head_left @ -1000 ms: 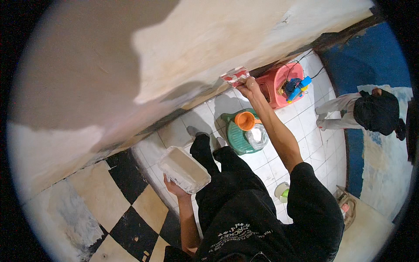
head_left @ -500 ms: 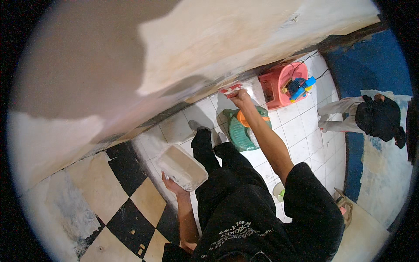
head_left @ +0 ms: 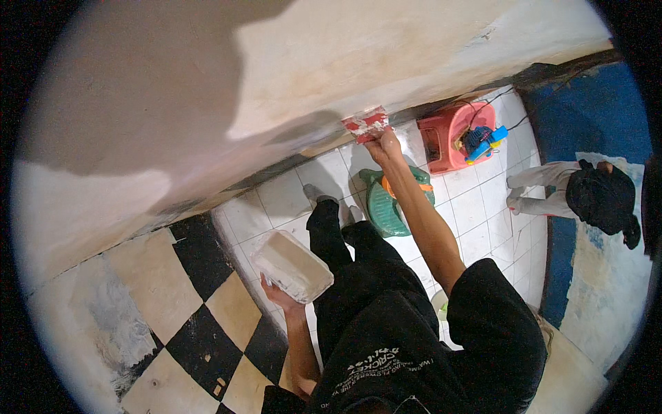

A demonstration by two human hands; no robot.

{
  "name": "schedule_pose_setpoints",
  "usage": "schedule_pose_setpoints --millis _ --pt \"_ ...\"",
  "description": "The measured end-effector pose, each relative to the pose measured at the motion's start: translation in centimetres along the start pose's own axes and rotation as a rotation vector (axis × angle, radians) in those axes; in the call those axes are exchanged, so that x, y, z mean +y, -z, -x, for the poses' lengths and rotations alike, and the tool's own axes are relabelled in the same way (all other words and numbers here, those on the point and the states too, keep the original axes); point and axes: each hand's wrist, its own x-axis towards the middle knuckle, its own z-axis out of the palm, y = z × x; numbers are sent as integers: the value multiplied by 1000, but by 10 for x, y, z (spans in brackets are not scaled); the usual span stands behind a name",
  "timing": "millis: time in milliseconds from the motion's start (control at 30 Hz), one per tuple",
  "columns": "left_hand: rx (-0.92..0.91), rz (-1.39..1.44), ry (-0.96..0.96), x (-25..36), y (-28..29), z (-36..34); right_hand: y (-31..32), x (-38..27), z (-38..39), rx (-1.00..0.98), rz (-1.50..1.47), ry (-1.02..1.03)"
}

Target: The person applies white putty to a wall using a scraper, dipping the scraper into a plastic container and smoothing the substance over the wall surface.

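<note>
In my right hand (head_left: pixel 384 147) is a wide red putty knife (head_left: pixel 367 124) smeared with white putty, its blade held up by the pale wall (head_left: pixel 324 96). Whether the blade touches the wall I cannot tell. Lower left, my left hand (head_left: pixel 281 293) grips an oblong whitish tub (head_left: pixel 293 265) from below and the side. The tub is tilted and coated with pale residue. My legs stand between the two hands, close to the wall's foot.
A green plastic stool (head_left: pixel 386 210) with an orange item on it stands beside my feet. Farther right, a pink stool (head_left: pixel 441 138) carries a small blue-and-yellow fan (head_left: pixel 486 143) with cables. Another person (head_left: pixel 596 196) stands by the blue wall (head_left: pixel 586 103). Black-and-cream checks (head_left: pixel 203 352) lie left.
My right hand has turned the putty knife so more of its red, putty-smeared face shows, nearer the wall. The tub stays in my left hand. The whole view has shifted slightly.
</note>
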Motion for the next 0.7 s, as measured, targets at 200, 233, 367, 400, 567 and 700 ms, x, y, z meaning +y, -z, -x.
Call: schedule_pose_setpoints --millis 200,233,367,400,567,700 --pt "14 4 -12 -3 7 -9 -14 -14 53 -48 252 -36" --pt "11 -5 -9 -3 5 -10 20 -10 22 -49 186 -60" --pt "41 -125 -16 0 -10 -10 79 -3 -68 106 363 -14" --pt "56 -132 -27 2 -9 -10 76 -2 -79 130 339 12" --pt "78 -158 -54 9 -7 -5 49 -15 -101 89 301 -2" --pt "1 -127 -42 7 -3 -7 20 -25 -55 33 215 11"
